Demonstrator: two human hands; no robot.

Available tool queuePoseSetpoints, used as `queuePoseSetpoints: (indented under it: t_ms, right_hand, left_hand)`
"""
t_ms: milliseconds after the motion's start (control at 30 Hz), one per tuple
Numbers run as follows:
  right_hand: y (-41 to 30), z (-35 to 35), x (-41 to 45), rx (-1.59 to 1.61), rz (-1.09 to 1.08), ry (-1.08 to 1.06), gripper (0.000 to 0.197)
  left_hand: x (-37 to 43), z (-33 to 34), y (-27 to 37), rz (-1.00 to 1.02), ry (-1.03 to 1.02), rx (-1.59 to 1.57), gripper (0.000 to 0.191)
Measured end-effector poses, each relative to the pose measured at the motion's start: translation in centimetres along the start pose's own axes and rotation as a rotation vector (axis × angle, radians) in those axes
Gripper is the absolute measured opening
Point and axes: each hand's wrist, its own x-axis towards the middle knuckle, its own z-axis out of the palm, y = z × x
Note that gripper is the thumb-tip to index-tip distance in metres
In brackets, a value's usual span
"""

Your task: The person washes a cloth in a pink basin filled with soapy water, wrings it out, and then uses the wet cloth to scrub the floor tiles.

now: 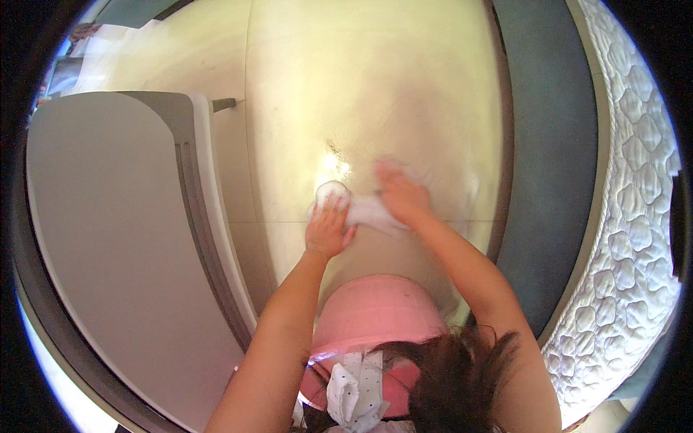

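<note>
A wet-looking white cloth (pixel 373 212) lies bunched and stretched sideways on the pale tiled floor (pixel 346 65). My left hand (pixel 327 224) presses on its left end, with a rounded lump of cloth bulging past the fingertips. At the cloth's right end is my right hand (pixel 403 192), blurred by motion, the cloth running under its palm. Whether its fingers grip the cloth is unclear. Just beyond the left hand, the floor shines around a small dark mark (pixel 332 145). Nearer my body stands a pink plastic basin (pixel 379 306), partly covered by hair and white dotted fabric.
A grey panel-like piece of furniture (pixel 108 216) with a pale rim fills the left side, and a short dark leg (pixel 223 104) juts out from it. Along the right runs a blue-grey bed base (pixel 547 162) under a white quilted mattress (pixel 633 216).
</note>
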Motion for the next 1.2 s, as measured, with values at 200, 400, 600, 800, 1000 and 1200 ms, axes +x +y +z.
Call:
queuePoseSetpoints:
  t_ms: [200,400,600,800,1000,1200]
  right_hand:
    - [4.4,1.1,-5.2,-0.218,0.235,0.332,0.064]
    - [4.4,1.5,-4.8,-0.211,0.203,0.304,0.067]
    - [4.2,0.5,-4.9,-0.251,0.229,0.265,0.066]
    - [5.1,1.7,-5.0,-0.161,0.175,0.302,0.066]
    - [5.1,1.0,-5.4,-0.16,0.157,0.374,0.066]
    - [4.2,1.1,-4.9,-0.176,0.167,0.285,0.066]
  left_hand:
    - [3.4,-1.3,0.9,-0.237,-0.01,0.061,0.061]
    - [10.2,-4.3,1.4,-0.444,0.004,-0.102,0.065]
    - [10.7,-4.8,0.6,-0.024,0.013,0.086,0.066]
    - [10.9,-3.8,-1.0,-0.322,-0.014,0.081,0.063]
    - [7.1,-2.9,-0.1,0.308,-0.098,0.122,0.058]
    - [11.4,-3.5,-0.6,-0.554,0.464,0.174,0.056]
